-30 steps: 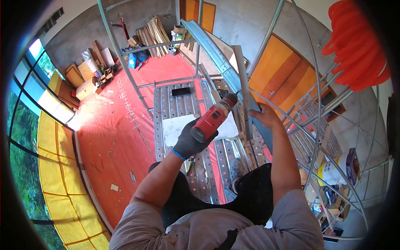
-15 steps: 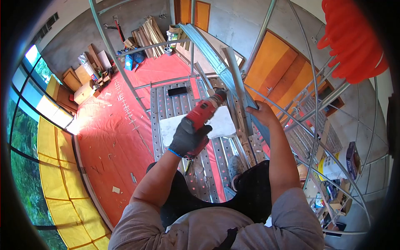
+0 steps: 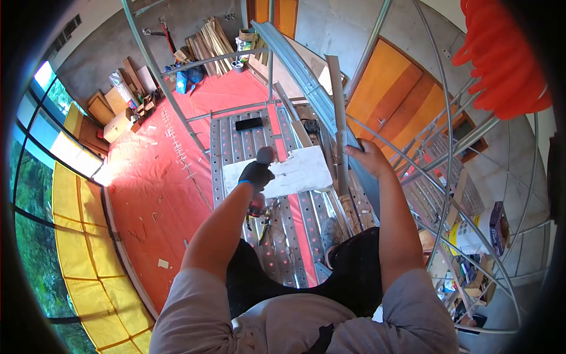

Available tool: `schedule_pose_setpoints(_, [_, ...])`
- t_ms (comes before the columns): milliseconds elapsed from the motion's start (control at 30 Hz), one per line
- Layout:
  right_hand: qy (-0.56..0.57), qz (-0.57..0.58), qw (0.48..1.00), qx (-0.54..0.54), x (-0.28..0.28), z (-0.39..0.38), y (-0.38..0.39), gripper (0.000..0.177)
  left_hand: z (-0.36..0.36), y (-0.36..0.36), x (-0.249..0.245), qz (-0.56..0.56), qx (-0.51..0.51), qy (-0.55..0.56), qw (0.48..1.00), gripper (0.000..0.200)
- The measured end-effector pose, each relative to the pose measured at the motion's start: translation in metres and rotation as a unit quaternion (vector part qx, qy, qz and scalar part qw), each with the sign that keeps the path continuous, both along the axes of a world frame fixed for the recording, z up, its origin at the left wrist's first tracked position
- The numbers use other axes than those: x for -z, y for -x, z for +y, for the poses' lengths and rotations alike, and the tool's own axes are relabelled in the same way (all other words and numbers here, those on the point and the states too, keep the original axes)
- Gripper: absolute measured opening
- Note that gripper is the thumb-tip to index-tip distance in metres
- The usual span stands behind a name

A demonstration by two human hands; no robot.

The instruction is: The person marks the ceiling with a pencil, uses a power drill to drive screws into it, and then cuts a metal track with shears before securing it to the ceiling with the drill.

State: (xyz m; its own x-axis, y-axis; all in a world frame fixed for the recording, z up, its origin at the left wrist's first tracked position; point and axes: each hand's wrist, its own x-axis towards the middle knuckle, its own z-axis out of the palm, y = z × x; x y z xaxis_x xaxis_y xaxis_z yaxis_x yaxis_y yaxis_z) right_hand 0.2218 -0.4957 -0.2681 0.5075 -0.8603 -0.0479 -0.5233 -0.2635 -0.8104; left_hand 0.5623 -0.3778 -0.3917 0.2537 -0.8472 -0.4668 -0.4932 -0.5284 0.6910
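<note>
My left hand (image 3: pixel 256 174), in a dark glove, is closed around a red cordless drill (image 3: pixel 257 206). Most of the drill is hidden behind the glove and forearm; its red lower part shows beneath the wrist. Below the hand lies a white board (image 3: pixel 300 171) on the perforated metal platform (image 3: pixel 227 140). My bare right hand (image 3: pixel 367 156) grips the edge of a long grey metal channel (image 3: pixel 364 180), thumb on top. More bluish metal channels (image 3: pixel 295 68) run from there to the upper left. A narrow metal strip (image 3: pixel 337 106) stands beside them.
A black phone-like object (image 3: pixel 249 124) lies on the platform. Scaffold tubes (image 3: pixel 141 65) rise at left and right. Red sheeting (image 3: pixel 153 206) covers the floor below. Orange doors (image 3: pixel 383 94) are at right, and a coiled red hose (image 3: pixel 501 59) hangs at upper right.
My left hand has drawn the drill back from the channels and turned it, so its red body is mostly out of sight. My right hand stays on the channel, which shifted slightly.
</note>
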Motion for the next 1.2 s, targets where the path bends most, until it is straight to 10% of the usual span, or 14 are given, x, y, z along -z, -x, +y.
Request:
schedule_pose_setpoints(100, [0.004,-0.059,0.998,0.019,0.002,0.002,-0.005,0.053,-0.029,-0.027,0.072,-0.273,0.167,0.045,0.946,0.028])
schedule_pose_setpoints(333, [0.044,-0.014,0.997,0.059,0.003,-0.002,-0.018,0.053,-0.047,-0.018,0.097,-0.405,0.126,-0.016,0.906,0.023])
schedule_pose_setpoints(700, [0.03,-0.011,0.996,0.084,-0.008,0.003,-0.027,0.042,-0.032,-0.033,0.223,-0.326,0.14,-0.141,0.924,0.048])
schedule_pose_setpoints(867, [0.013,-0.005,0.997,0.079,-0.013,0.007,-0.034,0.044,-0.054,-0.025,0.147,-0.348,0.179,-0.176,0.903,0.051])
schedule_pose_setpoints(933, [0.013,-0.015,0.997,0.075,-0.011,0.007,-0.035,0.044,-0.088,-0.008,0.091,-0.259,0.253,-0.063,0.93,0.048])
schedule_pose_setpoints(967, [0.022,-0.019,0.997,0.075,-0.01,0.007,-0.036,0.045,-0.124,-0.023,0.17,-0.202,0.277,0.116,0.932,0.04])
schedule_pose_setpoints(1000, [0.03,-0.022,0.997,0.075,-0.008,0.007,-0.037,0.045,-0.128,-0.002,0.109,-0.218,0.374,0.289,0.854,0.036])
schedule_pose_setpoints(1033, [0.034,-0.02,0.996,0.074,-0.007,0.007,-0.037,0.046,-0.121,0.025,0.059,0.179,0.234,0.213,0.932,0.037])
schedule_pose_setpoints(1067, [0.038,-0.019,0.996,0.074,-0.006,0.005,-0.037,0.047,-0.114,0.05,0.02,0.541,0.051,0.099,0.833,0.039])
schedule_pose_setpoints(1200, [0.064,-0.036,0.993,0.093,-0.004,0.006,-0.037,0.052,-0.082,0.112,-0.054,0.463,0.13,0.186,0.857,0.036])
